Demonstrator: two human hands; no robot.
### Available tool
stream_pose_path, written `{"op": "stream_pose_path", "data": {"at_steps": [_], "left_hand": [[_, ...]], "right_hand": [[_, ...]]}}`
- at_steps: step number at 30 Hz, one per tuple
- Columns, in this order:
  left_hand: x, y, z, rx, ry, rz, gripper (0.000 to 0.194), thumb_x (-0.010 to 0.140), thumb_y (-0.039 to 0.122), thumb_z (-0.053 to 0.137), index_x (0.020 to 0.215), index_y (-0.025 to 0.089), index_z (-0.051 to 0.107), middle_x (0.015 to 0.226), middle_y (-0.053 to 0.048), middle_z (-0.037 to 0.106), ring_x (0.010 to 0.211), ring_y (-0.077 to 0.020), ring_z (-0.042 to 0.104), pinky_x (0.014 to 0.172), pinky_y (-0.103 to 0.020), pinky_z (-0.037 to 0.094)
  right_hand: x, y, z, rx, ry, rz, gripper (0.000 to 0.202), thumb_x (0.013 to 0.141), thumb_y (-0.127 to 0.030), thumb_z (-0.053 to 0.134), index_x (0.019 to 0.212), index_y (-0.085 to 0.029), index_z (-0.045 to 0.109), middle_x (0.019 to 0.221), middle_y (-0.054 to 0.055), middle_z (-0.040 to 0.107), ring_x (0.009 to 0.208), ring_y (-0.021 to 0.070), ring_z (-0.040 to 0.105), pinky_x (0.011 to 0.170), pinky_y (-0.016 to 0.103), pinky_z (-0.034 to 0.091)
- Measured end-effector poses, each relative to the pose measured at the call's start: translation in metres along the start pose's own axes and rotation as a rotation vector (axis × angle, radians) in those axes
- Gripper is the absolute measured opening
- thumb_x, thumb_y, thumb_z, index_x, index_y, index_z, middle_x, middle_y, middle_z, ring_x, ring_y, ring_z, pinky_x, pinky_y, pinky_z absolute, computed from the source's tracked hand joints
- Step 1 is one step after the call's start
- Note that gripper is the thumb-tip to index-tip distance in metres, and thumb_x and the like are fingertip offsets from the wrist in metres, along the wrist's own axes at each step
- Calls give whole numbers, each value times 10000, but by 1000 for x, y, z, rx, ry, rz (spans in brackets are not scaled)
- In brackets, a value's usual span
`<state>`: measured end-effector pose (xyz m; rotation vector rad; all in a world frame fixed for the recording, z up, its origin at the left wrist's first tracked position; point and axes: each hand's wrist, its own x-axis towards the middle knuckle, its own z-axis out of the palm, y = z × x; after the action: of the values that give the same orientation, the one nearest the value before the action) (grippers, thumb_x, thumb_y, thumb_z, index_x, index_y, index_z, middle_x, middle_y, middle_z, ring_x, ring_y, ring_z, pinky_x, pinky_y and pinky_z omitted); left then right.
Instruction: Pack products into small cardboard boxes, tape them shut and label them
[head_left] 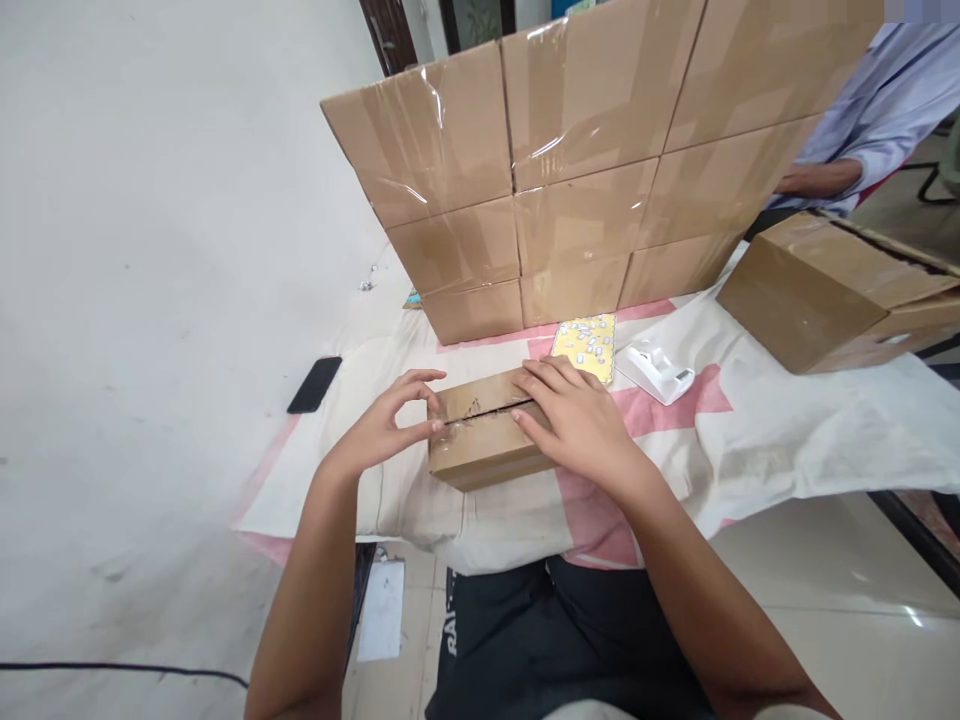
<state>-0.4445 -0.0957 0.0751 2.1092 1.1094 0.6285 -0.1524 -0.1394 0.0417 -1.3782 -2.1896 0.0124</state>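
A small brown cardboard box (487,455) sits on the cloth-covered table in front of me. Its top flaps meet at a dark seam, with clear tape at the left end. My left hand (386,420) is curved at that end, thumb and fingers apart, thumb tip by the tape. Across the right part of the top, my right hand (581,415) lies with its fingers stretched toward the far edge and covers that end of the seam. Behind the right hand are a yellow patterned card (585,345) and a white plastic device (656,372).
A tall wall of taped cardboard (585,160) stands at the table's back. A larger cardboard box (832,295) is at the right, near another person's sleeve (892,110). A black phone (314,385) lies at the left, by the white wall. The tablecloth (810,440) is wrinkled.
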Motion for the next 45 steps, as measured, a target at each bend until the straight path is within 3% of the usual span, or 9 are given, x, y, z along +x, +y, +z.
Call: {"op": "stream_pose_path", "data": {"at_steps": [5, 9, 13, 17, 20, 23, 32, 41, 45], "left_hand": [[-2, -9, 2, -350, 102, 74, 338, 865, 525, 721, 813, 212, 602, 1297, -161, 639, 1272, -324, 560, 1061, -488, 461], [-6, -3, 8, -430, 112, 123, 310, 854, 494, 749, 822, 214, 620, 965, -89, 638, 939, -232, 600, 857, -382, 490], [-12, 8, 14, -432, 80, 142, 299, 875, 492, 728, 835, 209, 641, 917, -84, 620, 900, -234, 597, 808, -371, 477], [-18, 19, 18, -429, 21, 203, 222, 912, 439, 702, 904, 219, 672, 979, -93, 623, 965, -242, 593, 822, -365, 466], [-20, 25, 21, -426, 18, 234, 175, 926, 400, 698, 920, 227, 671, 991, -82, 620, 955, -224, 580, 831, -357, 459], [-22, 29, 25, -411, 61, 230, 133, 940, 347, 691, 892, 226, 668, 964, -71, 624, 959, -213, 581, 827, -343, 457], [-31, 41, 31, -180, 259, 120, 130, 948, 267, 687, 828, 221, 671, 900, -28, 641, 885, -176, 607, 833, -322, 462], [-41, 65, 52, 313, 540, 94, 161, 995, 267, 597, 845, 220, 626, 926, -21, 678, 920, -191, 640, 852, -353, 434], [-42, 66, 55, 272, 502, 59, 163, 1013, 275, 562, 869, 219, 613, 952, -21, 694, 943, -186, 652, 838, -339, 455]], "right_hand": [[0, 3, 3, 8, -6, 7, 370, 1011, -396, 543, 1311, -198, 634, 1459, 126, 599, 1369, 339, 484, 1093, 513, 410], [0, 3, 1, 24, 36, 6, 321, 1008, -384, 551, 1254, -213, 665, 1440, 131, 607, 1362, 354, 477, 1129, 568, 340], [-6, -17, -14, 169, 157, -34, 240, 1028, -323, 517, 1109, -225, 721, 1320, 116, 658, 1299, 342, 511, 1147, 601, 271], [-14, -52, -22, 695, -15, -40, 223, 1012, -362, 571, 1110, -225, 718, 996, 57, 702, 923, 206, 631, 844, 363, 496], [-17, -69, -13, 988, -170, 72, 178, 982, -357, 606, 973, -225, 725, 794, -3, 650, 690, 138, 562, 631, 269, 437], [-19, -75, -1, 1121, -198, 181, 191, 953, -316, 613, 820, -201, 687, 691, -29, 587, 609, 110, 474, 563, 241, 363], [-26, -79, 17, 956, 10, 245, 302, 933, -281, 562, 667, -208, 440, 591, -55, 429, 549, 100, 394, 547, 242, 296], [-32, -91, 32, 1018, 32, 392, 345, 967, -351, 533, 680, -224, 390, 558, -73, 374, 504, 93, 342, 497, 247, 239], [-34, -91, 34, 1075, 18, 433, 338, 971, -381, 532, 696, -221, 416, 569, -70, 415, 519, 96, 376, 509, 246, 263]]}}
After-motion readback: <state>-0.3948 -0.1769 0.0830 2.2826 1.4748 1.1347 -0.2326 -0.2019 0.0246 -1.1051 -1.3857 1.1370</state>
